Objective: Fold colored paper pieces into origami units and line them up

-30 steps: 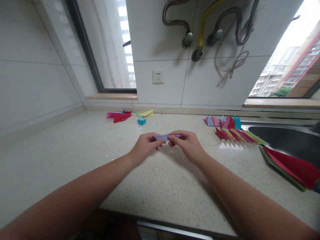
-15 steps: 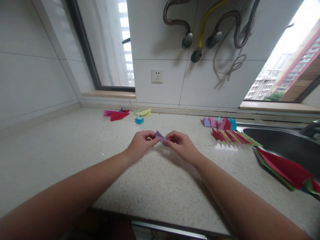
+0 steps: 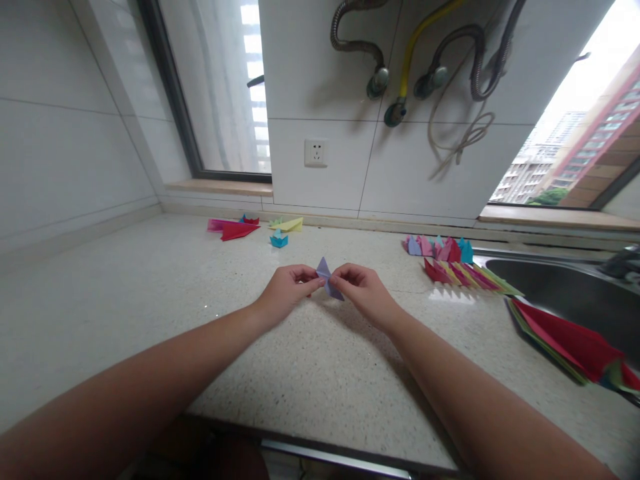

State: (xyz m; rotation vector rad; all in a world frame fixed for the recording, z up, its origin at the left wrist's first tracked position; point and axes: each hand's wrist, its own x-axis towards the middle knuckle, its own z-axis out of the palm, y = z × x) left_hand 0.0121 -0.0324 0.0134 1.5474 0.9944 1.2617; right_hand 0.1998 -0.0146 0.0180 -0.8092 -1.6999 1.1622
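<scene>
Between my hands, above the speckled countertop [image 3: 300,380], is a small folded piece of lilac paper [image 3: 324,268]. One pointed end sticks up and another slants down to the right. My left hand [image 3: 290,288] pinches its left side between thumb and fingers. On the other side my right hand [image 3: 361,288] grips it with thumb and forefinger. The fingertips cover the paper's middle folds. Behind them, a little to the left, stands a small blue paper boat [image 3: 279,241].
Red [image 3: 239,231] and yellow paper planes [image 3: 290,225] lie by the back wall at left. Toward the right are a row of small folded papers [image 3: 437,247], striped paper planes [image 3: 465,275] and a stack of larger ones [image 3: 570,337] beside the metal sink [image 3: 545,283].
The lilac paper has turned and spread between my fingers; its upper point now stands upright and a lower point shows beneath my right thumb. Both hands stay nearly in place.
</scene>
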